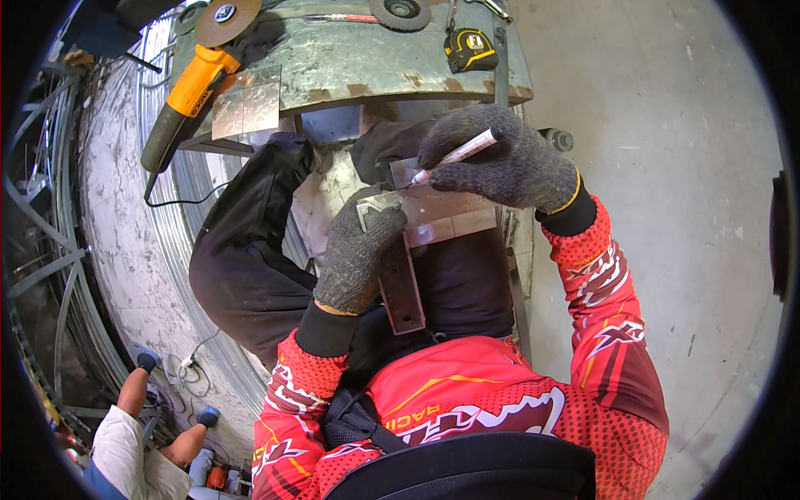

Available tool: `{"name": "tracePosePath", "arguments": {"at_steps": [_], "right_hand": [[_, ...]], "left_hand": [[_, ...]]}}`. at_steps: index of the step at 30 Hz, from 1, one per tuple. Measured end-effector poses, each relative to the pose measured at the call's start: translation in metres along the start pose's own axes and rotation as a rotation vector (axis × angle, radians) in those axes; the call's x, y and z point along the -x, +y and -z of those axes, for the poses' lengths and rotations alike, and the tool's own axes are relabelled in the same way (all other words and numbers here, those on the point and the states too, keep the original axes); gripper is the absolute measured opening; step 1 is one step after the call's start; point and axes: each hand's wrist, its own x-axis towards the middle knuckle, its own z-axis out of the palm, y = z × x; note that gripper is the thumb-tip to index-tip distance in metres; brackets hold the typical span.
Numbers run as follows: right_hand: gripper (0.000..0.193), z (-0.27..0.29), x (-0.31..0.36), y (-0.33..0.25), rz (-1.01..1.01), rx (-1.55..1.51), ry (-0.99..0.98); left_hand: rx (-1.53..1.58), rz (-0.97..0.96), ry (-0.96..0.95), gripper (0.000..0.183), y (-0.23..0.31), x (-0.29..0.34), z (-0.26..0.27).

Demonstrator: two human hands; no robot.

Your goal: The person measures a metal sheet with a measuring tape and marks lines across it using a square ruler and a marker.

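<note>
Gripping a white marker (pixel 460 154), the gloved right hand (pixel 504 158) is closed around the barrel, and the tip is set against a small metal plate (pixel 442 218) held over the lap. The gloved left hand (pixel 357 254) is pressed down, fingers curled, on a metal square (pixel 382 206) laid against the plate's left edge; the square's darker blade (pixel 403 292) runs down toward the body. Little room is left between the two hands, while open concrete floor (pixel 683 167) is seen to the right. One marker, one plate and one square are counted here. Beyond the knees a worn metal bench (pixel 358 62) is seen, its front edge near the plate. On it lie one yellow angle grinder (pixel 187 92), one tape measure (pixel 470 48), one loose grinding disc (pixel 401 12) and two shiny sheet pieces (pixel 247 108) overhanging the edge. At lower left another person (pixel 137 442) is crouched, well apart.
</note>
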Motion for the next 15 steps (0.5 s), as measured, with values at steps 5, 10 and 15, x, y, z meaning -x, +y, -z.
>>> {"name": "tracePosePath", "arguments": {"at_steps": [5,10,15], "right_hand": [[0.025,0.009,0.003,-0.002,0.003,0.060,-0.012],[0.023,0.016,0.013,0.001,-0.159,0.014,0.043],[0.022,0.023,0.021,0.006,-0.150,-0.025,0.072]], "left_hand": [[0.005,0.005,0.029,0.029,-0.002,0.000,0.000],[-0.037,-0.007,0.007,0.030,0.001,-0.001,-0.003],[-0.053,0.012,0.041,0.030,0.001,0.001,-0.004]]}}
